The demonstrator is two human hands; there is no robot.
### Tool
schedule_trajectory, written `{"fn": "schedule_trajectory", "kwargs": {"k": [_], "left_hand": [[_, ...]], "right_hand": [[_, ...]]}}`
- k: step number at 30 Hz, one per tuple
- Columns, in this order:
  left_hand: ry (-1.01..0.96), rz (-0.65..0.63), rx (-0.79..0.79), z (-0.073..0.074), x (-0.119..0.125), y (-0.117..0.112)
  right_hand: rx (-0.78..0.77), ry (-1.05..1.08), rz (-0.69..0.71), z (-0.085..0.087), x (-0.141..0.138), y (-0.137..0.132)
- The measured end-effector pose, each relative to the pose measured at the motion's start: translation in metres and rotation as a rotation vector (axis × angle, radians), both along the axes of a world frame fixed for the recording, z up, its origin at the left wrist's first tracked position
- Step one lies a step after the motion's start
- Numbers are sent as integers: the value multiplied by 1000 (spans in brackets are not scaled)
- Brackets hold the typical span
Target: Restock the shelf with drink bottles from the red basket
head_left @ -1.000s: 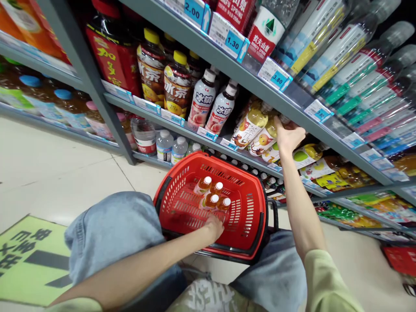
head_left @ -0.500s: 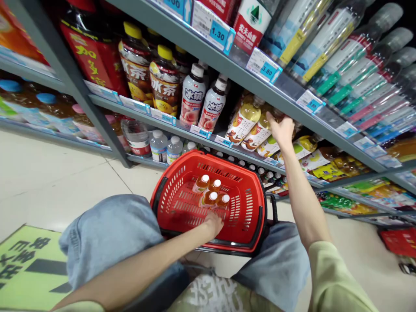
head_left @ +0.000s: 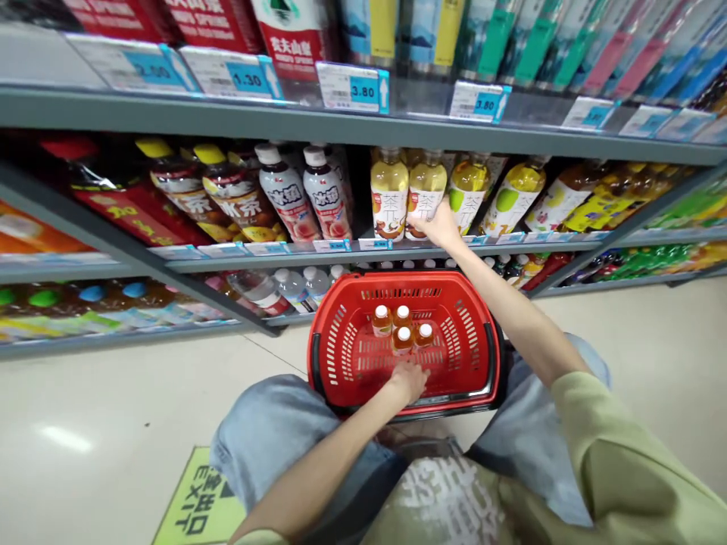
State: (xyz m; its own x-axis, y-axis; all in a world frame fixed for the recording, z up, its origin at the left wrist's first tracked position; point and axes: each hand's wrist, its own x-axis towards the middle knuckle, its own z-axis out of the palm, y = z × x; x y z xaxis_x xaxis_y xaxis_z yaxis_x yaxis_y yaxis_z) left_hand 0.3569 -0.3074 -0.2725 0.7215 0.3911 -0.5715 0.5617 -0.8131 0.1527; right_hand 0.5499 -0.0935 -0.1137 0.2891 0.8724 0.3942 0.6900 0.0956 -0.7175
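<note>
A red plastic basket (head_left: pixel 493 356) rests between my knees on the floor. Several small amber bottles with white caps (head_left: pixel 403 333) stand in it. My left hand (head_left: pixel 410 378) is inside the basket just behind those bottles, fingers curled down; what they hold is hidden. My right hand (head_left: pixel 441 227) reaches to the middle shelf and closes round the base of a yellow tea bottle (head_left: pixel 427 185), which stands upright in a row of like bottles.
Grey shelves (head_left: pixel 341 121) with blue price tags run across the view. Peach drink bottles (head_left: pixel 287 193) and iced tea bottles (head_left: pixel 227 189) stand left of the yellow tea. Water bottles (head_left: pixel 295 284) fill the lowest shelf. A green floor sticker (head_left: pixel 198 503) lies at the lower left.
My head has swung to face the shelf squarely. My right hand has moved left along the shelf to the yellow tea bottle. My left hand has stayed in the basket.
</note>
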Motion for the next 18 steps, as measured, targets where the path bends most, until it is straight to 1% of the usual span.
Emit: {"fn": "schedule_trajectory", "kwargs": {"k": [2,4,8,12,15,18], "left_hand": [[19,-14,10,2,-1,0],[43,-29,14,3,-1,1],[100,-61,5,2,4,4],[155,-87,-9,2,7,6],[177,-96,-8,4,7,7],[178,-102,-6,6,6,7]], "right_hand": [[-25,44,18,-11,-1,0],[-18,60,69,-16,1,1],[17,47,145,-15,8,3],[0,29,177,-15,11,5],[-3,33,160,-17,9,-4],[64,90,166,-23,12,-28]]}}
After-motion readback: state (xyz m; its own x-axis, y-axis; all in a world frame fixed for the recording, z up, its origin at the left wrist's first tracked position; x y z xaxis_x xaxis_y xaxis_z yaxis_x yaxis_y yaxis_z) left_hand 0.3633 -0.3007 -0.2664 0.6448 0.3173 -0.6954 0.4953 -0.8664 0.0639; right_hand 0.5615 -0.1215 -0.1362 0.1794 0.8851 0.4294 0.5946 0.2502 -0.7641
